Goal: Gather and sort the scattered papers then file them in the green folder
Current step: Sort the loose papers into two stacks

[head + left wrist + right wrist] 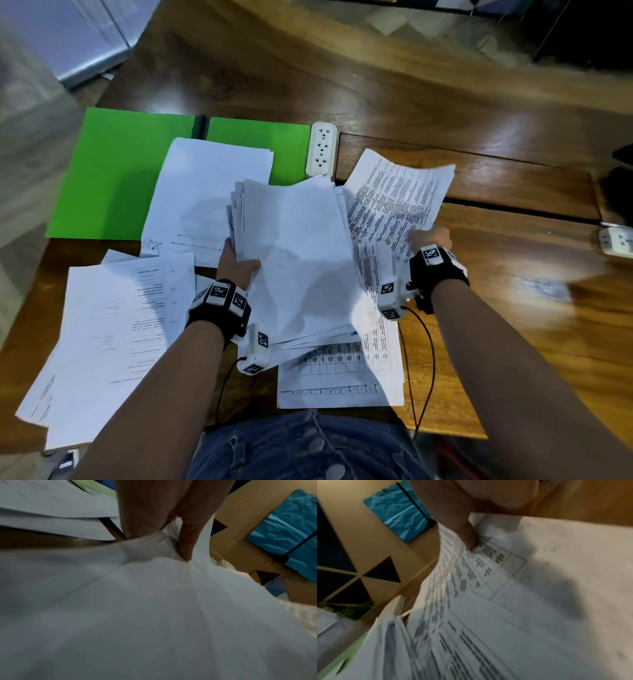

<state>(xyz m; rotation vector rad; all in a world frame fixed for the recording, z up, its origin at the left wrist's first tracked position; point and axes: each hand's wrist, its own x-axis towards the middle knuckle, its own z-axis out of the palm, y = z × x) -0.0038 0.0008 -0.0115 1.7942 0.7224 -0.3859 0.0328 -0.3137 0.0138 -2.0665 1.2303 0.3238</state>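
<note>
My left hand (236,263) pinches the floppy stack (298,260) just before the open green folder (113,174); my right hand (430,238) pinches a printed sheet (394,202) beside it. Limp, slippery paper, I judge: grip near an edge

We see both forearms extended forward, black wrist bands with white marker blocks on each. Left hand (238,262) grips stack of papers (298,253), thumb on top, fingers beneath. Right hand (430,238) pinches printed sheet (394,202), fingers curled, knuckles up.
</note>
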